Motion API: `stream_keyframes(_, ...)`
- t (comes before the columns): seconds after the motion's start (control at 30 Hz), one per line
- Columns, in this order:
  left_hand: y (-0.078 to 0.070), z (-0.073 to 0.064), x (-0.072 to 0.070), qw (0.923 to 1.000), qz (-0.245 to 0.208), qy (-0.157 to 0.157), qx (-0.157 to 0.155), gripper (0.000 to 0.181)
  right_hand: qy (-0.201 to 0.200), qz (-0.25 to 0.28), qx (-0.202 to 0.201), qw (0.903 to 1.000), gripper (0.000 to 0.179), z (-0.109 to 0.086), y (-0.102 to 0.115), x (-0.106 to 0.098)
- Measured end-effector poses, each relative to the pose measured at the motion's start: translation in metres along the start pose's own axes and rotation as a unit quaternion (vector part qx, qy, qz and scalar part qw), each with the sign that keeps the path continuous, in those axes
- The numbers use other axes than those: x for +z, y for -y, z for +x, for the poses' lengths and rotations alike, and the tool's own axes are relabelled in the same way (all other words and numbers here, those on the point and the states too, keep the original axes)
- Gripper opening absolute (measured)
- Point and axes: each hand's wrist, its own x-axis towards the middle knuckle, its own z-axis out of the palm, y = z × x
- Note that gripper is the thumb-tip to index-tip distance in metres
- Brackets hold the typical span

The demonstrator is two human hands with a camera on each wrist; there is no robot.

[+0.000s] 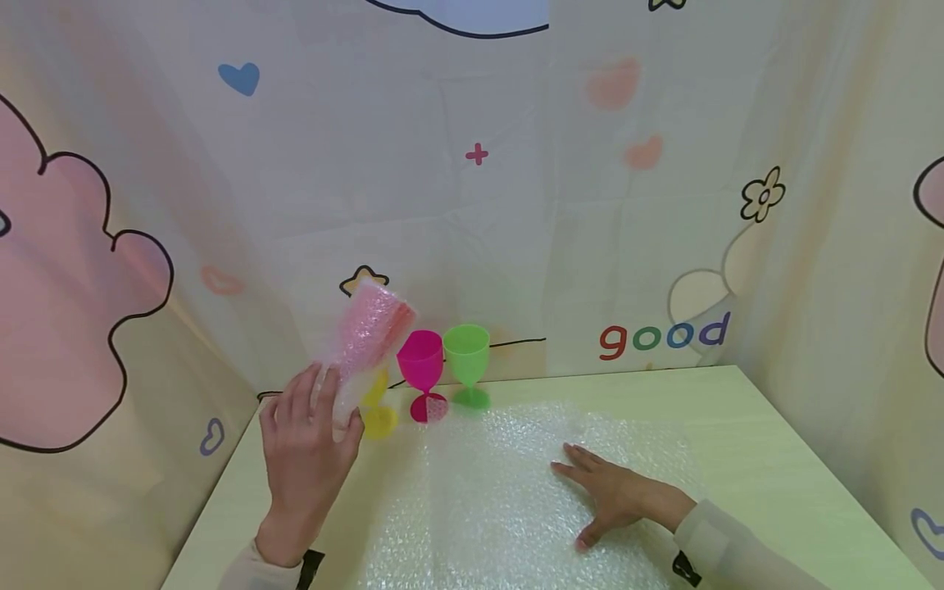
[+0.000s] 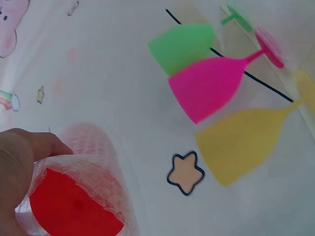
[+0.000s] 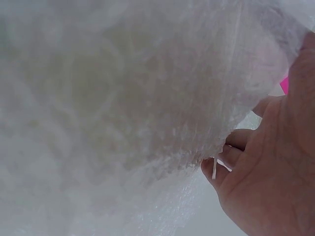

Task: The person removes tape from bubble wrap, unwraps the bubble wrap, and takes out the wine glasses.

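In the head view my left hand (image 1: 304, 442) grips a red goblet wrapped in bubble wrap (image 1: 374, 321), lifted above the left of the table and tilted. The left wrist view looks into its red bowl (image 2: 74, 204), with wrap standing round the rim. My right hand (image 1: 615, 490) has its fingers spread on a flat sheet of bubble wrap (image 1: 501, 492). Close to the lens, blurred wrap (image 3: 123, 98) fills much of the right wrist view. Behind the wrapped goblet stands a yellow goblet (image 1: 380, 422), partly hidden in the head view.
A magenta goblet (image 1: 420, 354) and a green goblet (image 1: 467, 354) stand upright side by side at the table's back edge. The sheet's far edge overlaps the magenta goblet's foot. Behind the pale table (image 1: 745, 475) hangs a printed curtain (image 1: 413, 180).
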Motion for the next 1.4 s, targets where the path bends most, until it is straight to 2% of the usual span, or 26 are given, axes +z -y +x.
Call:
stream_keyframes(0.2,-0.024,0.000,0.002,0.9993,-0.013,0.027,0.023,0.058,-0.003,0.000,-0.003,1.0000,0.117,-0.001,0.001,-0.001)
stream_keyframes(0.43,-0.052,-0.010,0.009,0.9938,-0.010,0.102,0.043,0.068,-0.002,0.002,-0.004,1.0000,0.116,-0.002,0.002,-0.001)
stream_keyframes(0.6,-0.073,-0.018,0.017,0.9878,-0.020,0.145,0.054,0.070,-0.004,0.004,-0.001,1.0000,0.116,-0.002,0.003,-0.001)
stream_keyframes(0.73,-0.087,-0.025,0.023,0.9810,-0.017,0.182,0.066,0.069,-0.002,0.002,0.001,1.0000,0.116,-0.001,0.002,-0.002)
stream_keyframes(1.0,-0.103,-0.035,0.038,0.9585,0.011,0.276,0.070,0.067,-0.001,0.007,0.003,1.0000,0.115,0.000,0.000,-0.001)
stream_keyframes(1.13,-0.107,-0.045,0.047,0.9534,0.026,0.291,0.074,0.065,-0.006,0.006,-0.005,1.0000,0.116,0.000,-0.001,0.000)
stream_keyframes(1.3,-0.110,-0.058,0.058,0.9572,0.044,0.278,0.066,0.061,-0.013,-0.001,-0.015,0.9998,0.117,-0.002,-0.002,0.001)
stream_keyframes(1.4,-0.113,-0.063,0.061,0.9564,0.053,0.281,0.060,0.061,-0.017,-0.006,-0.022,0.9996,0.117,-0.002,-0.002,0.001)
